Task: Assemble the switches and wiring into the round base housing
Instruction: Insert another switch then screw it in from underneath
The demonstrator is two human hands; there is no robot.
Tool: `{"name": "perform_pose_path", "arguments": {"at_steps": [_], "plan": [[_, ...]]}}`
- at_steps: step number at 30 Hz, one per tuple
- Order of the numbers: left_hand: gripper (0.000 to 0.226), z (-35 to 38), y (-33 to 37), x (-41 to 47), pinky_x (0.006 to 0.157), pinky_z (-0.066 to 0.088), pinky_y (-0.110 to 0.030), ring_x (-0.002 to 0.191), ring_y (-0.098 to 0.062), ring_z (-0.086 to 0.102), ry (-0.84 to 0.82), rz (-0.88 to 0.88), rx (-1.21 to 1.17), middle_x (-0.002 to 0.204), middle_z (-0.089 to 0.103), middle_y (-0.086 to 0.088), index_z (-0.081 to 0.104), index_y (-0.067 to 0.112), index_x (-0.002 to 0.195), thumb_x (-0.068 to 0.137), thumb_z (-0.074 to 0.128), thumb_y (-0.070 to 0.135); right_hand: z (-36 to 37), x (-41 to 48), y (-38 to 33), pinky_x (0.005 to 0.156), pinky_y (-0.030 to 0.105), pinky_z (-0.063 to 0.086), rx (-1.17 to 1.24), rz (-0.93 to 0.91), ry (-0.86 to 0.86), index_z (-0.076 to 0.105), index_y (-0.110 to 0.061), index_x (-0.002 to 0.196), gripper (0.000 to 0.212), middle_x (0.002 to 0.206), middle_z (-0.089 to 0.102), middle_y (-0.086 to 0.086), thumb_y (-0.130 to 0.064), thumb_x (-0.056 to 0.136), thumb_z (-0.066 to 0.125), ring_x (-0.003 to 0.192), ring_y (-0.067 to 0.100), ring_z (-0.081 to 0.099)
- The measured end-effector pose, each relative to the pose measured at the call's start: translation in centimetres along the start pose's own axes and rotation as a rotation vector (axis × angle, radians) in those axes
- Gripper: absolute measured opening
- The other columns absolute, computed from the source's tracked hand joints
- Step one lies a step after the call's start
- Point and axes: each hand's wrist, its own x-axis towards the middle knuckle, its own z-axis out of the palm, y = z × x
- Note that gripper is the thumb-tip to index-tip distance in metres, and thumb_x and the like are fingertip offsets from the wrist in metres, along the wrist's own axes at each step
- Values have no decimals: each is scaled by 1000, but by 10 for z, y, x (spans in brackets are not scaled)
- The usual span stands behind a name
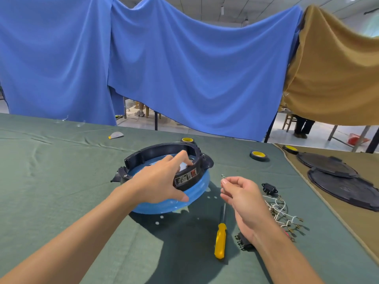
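Nearest us, to the right of the round base housing (160,149), lie one yellow-handled screwdriver (220,240), shaft pointing away from us, and one black switch block (244,242) half hidden under our right wrist. A single wiring bundle (284,213) sprawls further right on the table (61,181), with a second black switch part (269,188) just beyond it.

Our right hand (241,196) pinches a small metal piece (223,181) between thumb and fingertips, with its long axis close to upright; we cannot tell exactly what it is. The housing lies to the left of that hand, near but apart. Our left hand (162,181) is already on the housing and grips its near rim, thumb outside and fingers curled over the wall. We judge that the right hand must carry the piece leftward over the rim.

The black housing rests on a blue round shell (170,206). Beyond it we count three tape rolls (258,155), and far right two dark round covers (344,188).
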Motion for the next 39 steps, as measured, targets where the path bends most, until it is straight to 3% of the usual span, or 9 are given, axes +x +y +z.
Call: {"name": "perform_pose_path", "arguments": {"at_steps": [2, 6, 10, 15, 17, 21, 27, 34, 39], "plan": [[69, -14, 4, 2, 82, 49, -41, 95, -13, 56, 46, -8, -160, 105, 53, 14, 32, 51, 105, 62, 86, 48, 3, -2, 0, 86, 34, 49, 41, 6, 7, 59, -3, 89, 9, 80, 54, 7, -5, 96, 55, 76, 16, 51], [66, -42, 12, 1, 71, 50, -31, 73, -5, 63, 133, -40, -431, 87, 63, 19, 41, 50, 99, 59, 92, 38, 6, -5, -6, 78, 25, 50, 75, -21, -19, 60, -2, 90, 10, 86, 59, 6, -5, 97, 54, 82, 15, 57], [65, -64, 17, -4, 64, 57, -33, 71, -19, 70, 249, -71, -786, 94, 73, -8, 50, 40, 100, 50, 92, 35, 9, -6, -17, 79, 25, 52, 105, -64, -27, 60, -4, 89, 11, 88, 60, 6, -5, 97, 53, 83, 15, 58], [81, -76, 15, -8, 70, 60, -52, 84, -40, 73, 337, -201, -1231, 97, 75, -17, 52, 29, 116, 48, 97, 26, 13, -9, -30, 92, 39, 51, 53, -121, -32, 62, -7, 91, 9, 91, 64, 8, -9, 97, 55, 86, 20, 62], [85, -75, 13, -13, 62, 60, -45, 82, -38, 73, 351, -227, -1355, 98, 75, -17, 50, 24, 122, 50, 94, 27, 16, -12, -32, 87, 34, 54, 25, -143, -52, 63, -10, 91, 10, 93, 68, 6, -11, 97, 55, 89, 19, 65], [76, -62, -1, -21, 63, 58, -38, 81, -34, 74, 357, -285, -1496, 104, 74, -14, 56, 16, 123, 57, 91, 30, 24, -17, -33, 77, 29, 55, -33, -180, -116, 65, -13, 89, 12, 79, 72, -4, -14, 97, 56, 81, 10, 68], [42, -52, -42, -34, 73, 59, -40, 87, -28, 72, 220, -285, -1642, 102, 74, -10, 76, 17, 106, 72, 76, 42, 35, -19, -33, 67, 29, 51, -63, -202, -215, 63, -10, 92, 10, 73, 71, 2, -13, 98, 55, 67, 13, 66], [53, -30, -75, -48, 77, 60, -43, 95, -28, 71, 280, -385, -1809, 112, 71, -12, 70, 14, 119, 80, 69, 50, 48, -17, -31, 61, 21, 49, -118, -252, -302, 67, -32, 110, 30, 67, 66, -1, -10, 100, 49, 57, 9, 53], [37, 3, -87, -50, 61, 61, -45, 85, -28, 74, 298, -372, -2066, 98, 76, -10, 79, 10, 97, 78, 67, 39, 57, -18, -33, 60, 18, 50, -177, -249, -348, 71, -28, 102, 32, 68, 66, -3, -8, 101, 46, 57, 7, 56]]}}
